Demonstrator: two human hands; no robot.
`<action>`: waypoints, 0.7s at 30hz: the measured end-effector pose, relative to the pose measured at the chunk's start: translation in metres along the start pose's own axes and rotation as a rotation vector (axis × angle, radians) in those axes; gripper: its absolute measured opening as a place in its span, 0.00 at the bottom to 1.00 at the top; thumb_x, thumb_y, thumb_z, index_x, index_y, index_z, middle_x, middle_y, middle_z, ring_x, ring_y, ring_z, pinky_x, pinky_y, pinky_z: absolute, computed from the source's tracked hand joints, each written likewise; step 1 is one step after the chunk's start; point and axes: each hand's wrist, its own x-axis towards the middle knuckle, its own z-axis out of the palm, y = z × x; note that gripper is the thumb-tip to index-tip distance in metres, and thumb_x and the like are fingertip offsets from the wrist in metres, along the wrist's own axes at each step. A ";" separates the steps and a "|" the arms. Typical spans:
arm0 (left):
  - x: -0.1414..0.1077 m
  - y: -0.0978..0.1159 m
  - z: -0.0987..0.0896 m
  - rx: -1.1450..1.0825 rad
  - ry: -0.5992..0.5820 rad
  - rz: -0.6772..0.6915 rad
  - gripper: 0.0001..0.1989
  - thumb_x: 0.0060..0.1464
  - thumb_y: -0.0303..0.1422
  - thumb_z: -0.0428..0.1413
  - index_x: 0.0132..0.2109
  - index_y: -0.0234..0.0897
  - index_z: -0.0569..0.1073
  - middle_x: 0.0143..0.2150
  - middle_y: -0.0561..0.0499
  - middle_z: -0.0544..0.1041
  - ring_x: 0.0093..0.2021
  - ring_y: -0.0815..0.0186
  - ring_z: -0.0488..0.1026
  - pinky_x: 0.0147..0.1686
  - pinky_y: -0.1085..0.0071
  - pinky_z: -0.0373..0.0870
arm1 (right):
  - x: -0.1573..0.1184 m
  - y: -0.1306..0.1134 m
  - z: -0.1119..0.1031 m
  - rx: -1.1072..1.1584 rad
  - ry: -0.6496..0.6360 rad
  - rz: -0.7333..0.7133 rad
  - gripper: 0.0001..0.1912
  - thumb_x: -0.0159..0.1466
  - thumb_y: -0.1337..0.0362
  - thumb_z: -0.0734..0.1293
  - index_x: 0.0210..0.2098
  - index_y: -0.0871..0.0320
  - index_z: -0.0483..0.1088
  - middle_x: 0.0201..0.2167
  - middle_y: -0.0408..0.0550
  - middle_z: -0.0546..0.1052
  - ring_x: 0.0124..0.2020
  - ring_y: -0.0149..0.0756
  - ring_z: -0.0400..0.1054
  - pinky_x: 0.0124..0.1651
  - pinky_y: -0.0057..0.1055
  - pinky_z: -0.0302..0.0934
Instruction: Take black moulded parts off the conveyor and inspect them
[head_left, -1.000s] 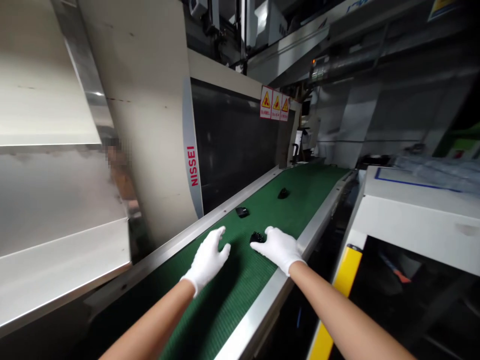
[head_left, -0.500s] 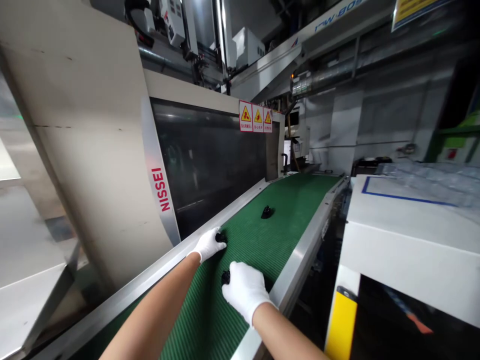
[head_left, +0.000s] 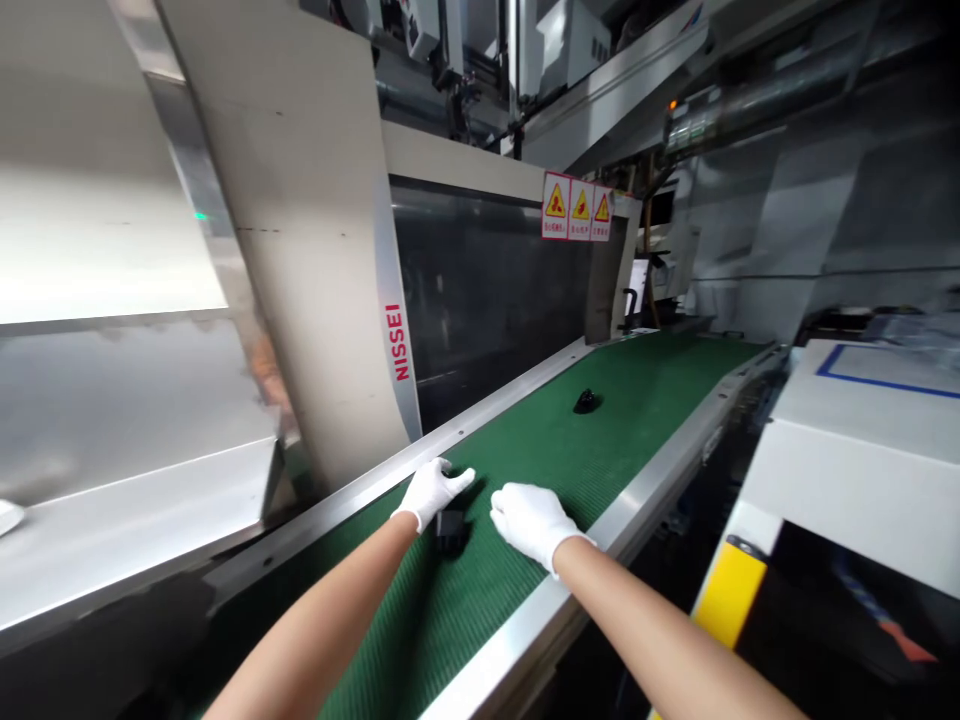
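Observation:
My left hand (head_left: 436, 490), in a white glove, is low over the green ribbed conveyor belt (head_left: 517, 455) near its left rail. Its thumb and fingers are apart, with a dark patch between them that I cannot tell from shadow. Just below its fingers, a small black moulded part (head_left: 450, 530) rests on the belt. To the right, my gloved right hand (head_left: 531, 518) has its fingers curled in at the belt; anything inside them is hidden. A second black part (head_left: 586, 402) lies on the belt farther up.
Metal rails (head_left: 637, 500) edge the belt. Left stands a cream machine (head_left: 330, 300) with a dark window (head_left: 495, 290) and warning stickers (head_left: 576, 206). On the right are a white cabinet (head_left: 870, 480) and a yellow post (head_left: 731, 590). A metal chute (head_left: 142, 520) is far left.
The view has turned left. The black part by my right hand now lies on the belt, and that hand has drawn away from it. The part at my left fingers is no longer plainly visible.

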 end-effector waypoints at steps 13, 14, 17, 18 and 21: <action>-0.123 -0.015 -0.022 -0.329 0.349 -0.324 0.18 0.63 0.45 0.45 0.47 0.37 0.70 0.48 0.43 0.76 0.47 0.58 0.73 0.52 0.62 0.67 | -0.052 -0.072 0.041 0.154 -0.210 -0.202 0.23 0.62 0.66 0.57 0.56 0.56 0.67 0.54 0.54 0.73 0.47 0.41 0.71 0.48 0.34 0.61; -0.130 -0.018 -0.024 -0.344 0.348 -0.334 0.18 0.63 0.45 0.46 0.47 0.36 0.70 0.47 0.42 0.76 0.47 0.58 0.73 0.52 0.62 0.67 | -0.058 -0.077 0.042 0.175 -0.239 -0.218 0.21 0.63 0.62 0.58 0.54 0.56 0.69 0.50 0.52 0.75 0.45 0.39 0.72 0.46 0.32 0.61; -0.152 -0.024 -0.027 -0.384 0.332 -0.360 0.17 0.62 0.44 0.48 0.47 0.36 0.70 0.47 0.42 0.75 0.48 0.57 0.72 0.53 0.61 0.66 | -0.072 -0.092 0.045 0.205 -0.323 -0.271 0.17 0.59 0.54 0.65 0.43 0.54 0.74 0.40 0.47 0.78 0.38 0.38 0.71 0.39 0.30 0.60; -0.156 -0.024 -0.028 -0.400 0.323 -0.366 0.16 0.62 0.43 0.48 0.47 0.36 0.70 0.48 0.42 0.75 0.48 0.57 0.72 0.53 0.61 0.65 | -0.074 -0.097 0.046 0.201 -0.333 -0.269 0.16 0.56 0.53 0.67 0.40 0.54 0.75 0.38 0.47 0.77 0.36 0.38 0.71 0.37 0.31 0.59; -0.163 -0.026 -0.036 -0.473 0.294 -0.399 0.16 0.61 0.44 0.50 0.46 0.37 0.70 0.48 0.42 0.74 0.49 0.57 0.71 0.53 0.61 0.64 | -0.075 -0.109 0.052 0.196 -0.338 -0.224 0.18 0.50 0.53 0.71 0.38 0.55 0.74 0.37 0.47 0.75 0.34 0.39 0.69 0.35 0.31 0.56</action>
